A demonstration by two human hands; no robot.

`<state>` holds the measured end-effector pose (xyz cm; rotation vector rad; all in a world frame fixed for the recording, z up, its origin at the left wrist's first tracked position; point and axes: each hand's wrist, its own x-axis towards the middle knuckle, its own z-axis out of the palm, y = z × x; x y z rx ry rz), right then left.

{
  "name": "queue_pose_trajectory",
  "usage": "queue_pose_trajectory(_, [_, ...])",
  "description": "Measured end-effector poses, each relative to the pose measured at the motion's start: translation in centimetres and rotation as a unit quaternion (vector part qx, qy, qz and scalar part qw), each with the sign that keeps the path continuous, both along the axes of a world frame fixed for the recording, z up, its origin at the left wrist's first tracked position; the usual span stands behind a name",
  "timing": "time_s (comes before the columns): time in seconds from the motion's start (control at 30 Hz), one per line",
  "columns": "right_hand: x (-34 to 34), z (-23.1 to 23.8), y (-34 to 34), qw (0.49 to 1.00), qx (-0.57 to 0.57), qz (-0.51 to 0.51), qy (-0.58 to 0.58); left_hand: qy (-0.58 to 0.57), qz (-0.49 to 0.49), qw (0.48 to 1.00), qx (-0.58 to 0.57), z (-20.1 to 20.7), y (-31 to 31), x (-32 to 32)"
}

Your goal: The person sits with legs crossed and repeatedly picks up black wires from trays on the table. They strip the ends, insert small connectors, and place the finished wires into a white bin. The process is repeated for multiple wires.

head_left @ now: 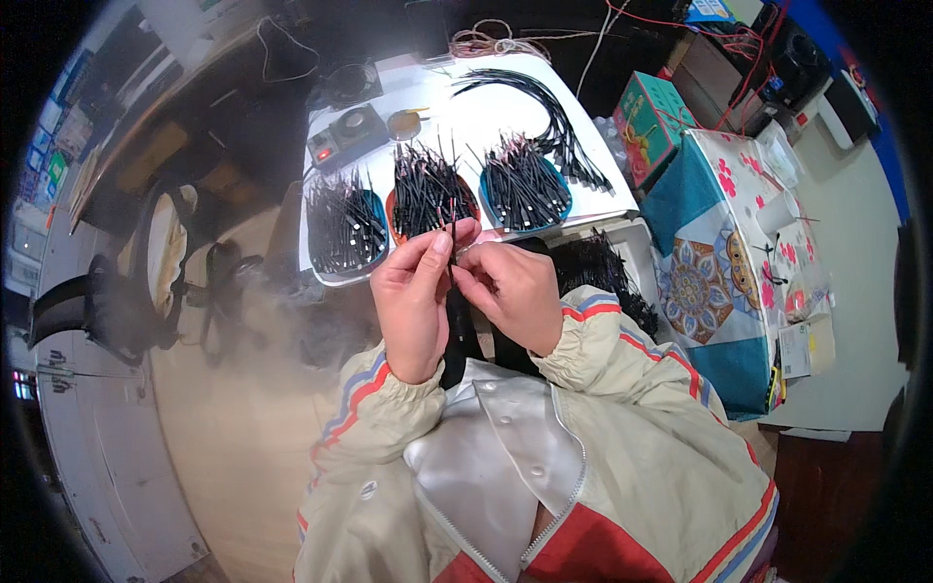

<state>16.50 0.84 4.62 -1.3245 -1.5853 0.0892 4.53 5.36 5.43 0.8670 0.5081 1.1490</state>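
Note:
Close together in front of my chest, both hands work at a thin black cable (453, 236) with reddish wire ends. My left hand (412, 303) pinches it between thumb and fingers, the thumb pointing up. My right hand (513, 291) has its fingers curled in against the cable's lower part; the fingertips are partly hidden. Just beyond the hands stand three trays of short black cables with pale tips: a blue tray (380, 210) at left, an orange tray (391, 208) in the middle, and another blue tray (530, 229) at right.
On the white table (447, 97), a grey box (347, 136) with a red light stands beside a small round tin (404, 124). Longer black cables (554, 112) lie at the back right. Below is a bin of black cables (604, 277). Rightward are a cloth-covered table (719, 272) and a green carton (649, 126).

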Motion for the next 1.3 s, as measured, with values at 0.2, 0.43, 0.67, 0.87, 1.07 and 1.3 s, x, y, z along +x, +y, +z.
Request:
queue_pose_trajectory(0.2, [3.0,0.4,-1.5,0.985,-0.102,0.095,0.099,0.009,-0.043,0.999,0.012,0.3,-1.1,0.3])
queue_pose_trajectory(0.43, [6.0,2.5,-0.6,0.86,-0.192,0.236,0.409,0.048,-0.083,0.995,0.03,0.3,-2.1,0.3])
queue_pose_trajectory(0.67, [4.8,2.2,-1.1,0.943,-0.083,0.172,0.272,0.016,-0.116,0.992,-0.053,-0.3,-2.2,0.2])
queue_pose_trajectory(0.87, [4.3,1.6,-1.7,0.911,-0.06,0.233,0.334,-0.069,-0.18,0.972,-0.137,-0.9,-2.1,0.0])
queue_pose_trajectory(1.07, [5.2,2.0,-1.6,0.806,-0.233,0.296,0.456,-0.13,-0.332,0.919,-0.17,-1.1,-1.4,-0.9])
queue_pose_trajectory(1.3, [5.7,2.3,-1.8,0.834,-0.22,0.301,0.407,-0.129,-0.358,0.905,-0.192,-1.5,-1.0,-0.9])
